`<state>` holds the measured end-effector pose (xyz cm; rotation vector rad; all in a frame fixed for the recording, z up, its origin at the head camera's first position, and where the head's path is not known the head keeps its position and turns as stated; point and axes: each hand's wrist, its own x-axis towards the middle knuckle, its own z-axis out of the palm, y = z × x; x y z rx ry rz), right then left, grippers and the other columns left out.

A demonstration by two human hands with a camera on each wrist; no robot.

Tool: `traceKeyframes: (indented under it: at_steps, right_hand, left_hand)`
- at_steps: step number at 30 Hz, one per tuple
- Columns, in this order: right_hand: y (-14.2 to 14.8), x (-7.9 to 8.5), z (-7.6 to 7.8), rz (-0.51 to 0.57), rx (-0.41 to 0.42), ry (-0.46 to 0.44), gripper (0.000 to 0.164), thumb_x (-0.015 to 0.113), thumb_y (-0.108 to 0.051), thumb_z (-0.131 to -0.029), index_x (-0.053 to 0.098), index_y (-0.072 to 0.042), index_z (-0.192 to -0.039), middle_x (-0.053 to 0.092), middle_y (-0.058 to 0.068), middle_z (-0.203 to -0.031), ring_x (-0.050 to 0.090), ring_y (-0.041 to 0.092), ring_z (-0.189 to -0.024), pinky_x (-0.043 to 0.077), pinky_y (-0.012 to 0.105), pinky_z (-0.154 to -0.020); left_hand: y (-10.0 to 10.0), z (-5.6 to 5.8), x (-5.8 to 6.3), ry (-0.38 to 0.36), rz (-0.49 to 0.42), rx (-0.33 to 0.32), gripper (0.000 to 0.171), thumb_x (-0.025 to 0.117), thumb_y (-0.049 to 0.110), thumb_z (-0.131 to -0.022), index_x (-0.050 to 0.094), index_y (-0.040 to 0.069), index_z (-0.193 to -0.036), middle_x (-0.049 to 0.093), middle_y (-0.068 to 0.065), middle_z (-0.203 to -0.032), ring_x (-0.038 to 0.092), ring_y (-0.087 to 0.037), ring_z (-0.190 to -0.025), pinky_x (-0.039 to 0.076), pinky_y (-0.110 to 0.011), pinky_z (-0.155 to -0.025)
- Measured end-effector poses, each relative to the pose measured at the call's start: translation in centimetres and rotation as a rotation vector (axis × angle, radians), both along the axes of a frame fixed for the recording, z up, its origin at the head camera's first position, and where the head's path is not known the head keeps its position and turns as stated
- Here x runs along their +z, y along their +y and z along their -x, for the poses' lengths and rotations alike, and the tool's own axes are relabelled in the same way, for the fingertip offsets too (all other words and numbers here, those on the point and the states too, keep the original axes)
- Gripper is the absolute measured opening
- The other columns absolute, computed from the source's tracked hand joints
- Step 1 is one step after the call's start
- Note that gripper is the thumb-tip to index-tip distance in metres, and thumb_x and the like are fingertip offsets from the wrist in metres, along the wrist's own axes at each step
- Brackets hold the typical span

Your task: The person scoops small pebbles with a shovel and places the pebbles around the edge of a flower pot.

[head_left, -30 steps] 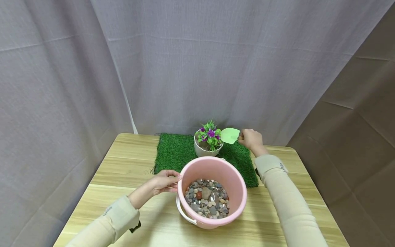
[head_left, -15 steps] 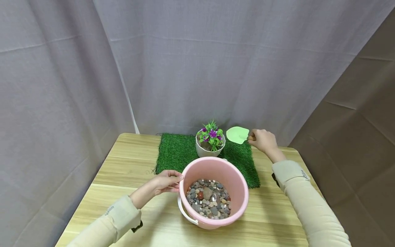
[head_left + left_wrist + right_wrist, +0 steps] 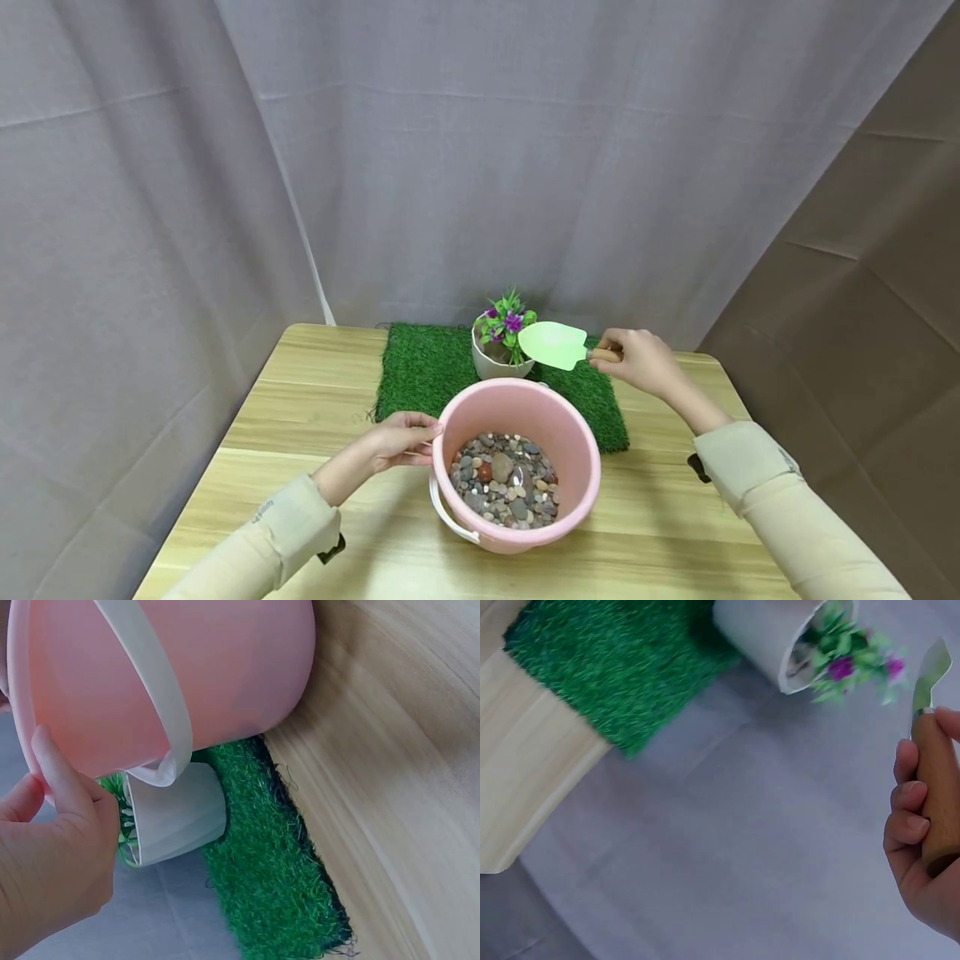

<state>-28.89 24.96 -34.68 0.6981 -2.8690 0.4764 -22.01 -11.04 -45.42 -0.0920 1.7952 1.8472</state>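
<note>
A pink bucket (image 3: pixel 577 450) with several pebbles (image 3: pixel 517 492) inside stands on the wooden table. At its left rim my left hand (image 3: pixel 401 440) pinches the edge between thumb and fingers, as the left wrist view also shows. My right hand (image 3: pixel 637 362) grips the wooden handle (image 3: pixel 937 787) of a trowel with a light green blade (image 3: pixel 553 344). The blade is held in the air beyond the bucket, its tip overlapping the right side of the flowerpot (image 3: pixel 491 367) in the head view. I see no pebbles on the blade. Purple flowers (image 3: pixel 513 322) grow from the white pot.
The pot stands on a green turf mat (image 3: pixel 423 367), which reaches partly behind the bucket. A white bucket handle (image 3: pixel 154 682) hangs down the bucket's side. Grey curtains (image 3: pixel 450 167) close off the back and left of the table (image 3: pixel 300 417).
The trowel first went right, away from the pot, then came back left and lower, its blade turning to show more of its face. My left hand has stayed at the bucket rim.
</note>
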Motion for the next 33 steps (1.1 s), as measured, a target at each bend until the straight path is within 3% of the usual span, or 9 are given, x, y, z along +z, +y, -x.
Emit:
traceKeyframes:
  at_steps: [3,7,15,21,27,33]
  right_hand:
    - [-0.8,0.4,-1.2,-0.003,0.050,-0.008,0.018,0.071,-0.021,-0.084,0.057,-0.010,-0.077,0.047,-0.003,-0.060,0.040,0.009,-0.052,0.032,0.019,-0.046]
    - [-2.1,0.3,-2.4,-0.014,0.127,-0.020,0.016,0.072,-0.018,-0.082,0.059,-0.012,-0.077,0.044,-0.007,-0.058,0.037,0.004,-0.051,0.033,0.016,-0.046]
    - [-4.5,-2.3,-4.7,-0.136,0.263,-0.061,0.014,0.075,-0.015,-0.077,0.061,-0.014,-0.075,0.049,-0.011,-0.059,0.039,0.000,-0.052,0.038,0.012,-0.044]
    - [-5.6,-4.3,-5.6,-0.287,0.323,0.042,0.015,0.078,-0.021,-0.073,0.064,-0.019,-0.069,0.060,-0.012,-0.061,0.054,0.002,-0.054,0.051,0.019,-0.049]
    - [-6.8,-5.4,-5.6,-0.305,0.383,0.108,0.030,0.076,-0.015,-0.071,0.048,-0.019,-0.060,0.041,-0.012,-0.054,0.036,0.001,-0.050,0.039,0.017,-0.044]
    - [-8.3,-6.9,-5.4,-0.320,0.459,0.174,0.027,0.076,-0.006,-0.063,0.051,-0.018,-0.064,0.046,-0.012,-0.054,0.042,0.004,-0.050,0.043,0.017,-0.046]
  left_hand:
    - [0.1,0.1,0.0,-0.002,-0.014,-0.008,0.033,0.053,0.008,-0.095,0.047,-0.010,-0.122,0.060,-0.001,-0.073,0.061,-0.005,-0.062,0.062,-0.019,-0.065]
    - [0.1,0.0,0.0,-0.003,-0.022,-0.020,0.033,0.053,0.009,-0.095,0.047,-0.010,-0.122,0.060,-0.001,-0.073,0.061,-0.005,-0.063,0.062,-0.019,-0.066]
    - [-0.1,-0.2,0.2,-0.015,-0.021,-0.018,0.034,0.053,0.010,-0.095,0.047,-0.010,-0.123,0.060,0.000,-0.075,0.062,-0.005,-0.064,0.062,-0.019,-0.067]
    - [-0.2,-0.1,0.3,-0.004,-0.035,-0.029,0.033,0.053,0.011,-0.095,0.048,-0.010,-0.121,0.062,0.000,-0.076,0.062,-0.004,-0.066,0.063,-0.020,-0.070]
    - [-0.1,0.0,0.5,-0.008,-0.035,-0.019,0.031,0.054,0.010,-0.095,0.049,-0.009,-0.118,0.061,0.000,-0.076,0.062,-0.004,-0.065,0.063,-0.021,-0.071]
    - [-0.1,-0.3,0.5,-0.027,-0.025,-0.018,0.033,0.055,0.010,-0.094,0.048,-0.010,-0.120,0.060,0.000,-0.074,0.061,-0.004,-0.063,0.062,-0.018,-0.067]
